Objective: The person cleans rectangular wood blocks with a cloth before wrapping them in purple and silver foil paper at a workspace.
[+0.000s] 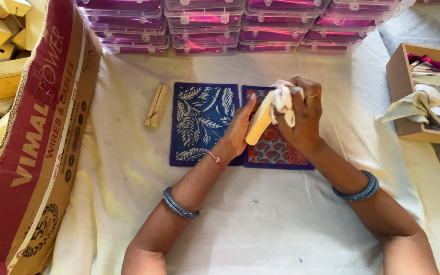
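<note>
a pale wooden block (258, 124), long and flat-sided, is held tilted over the red-patterned card (276, 150), its lower end toward the blue leaf card (202, 122). a white cloth (283, 99) is bunched against its upper end, above the red card's top edge. the red card lies flat, touching the right of the blue leaf card.

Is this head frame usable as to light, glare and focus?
Head view: soft, even daylight with faint shadows under the hands; pink glare on the stacked clear plastic boxes hides their contents; the blue printed panel and wooden block are sharp; the white cloth in the right hand is slightly blown out; the left hand shows no blur.
</note>
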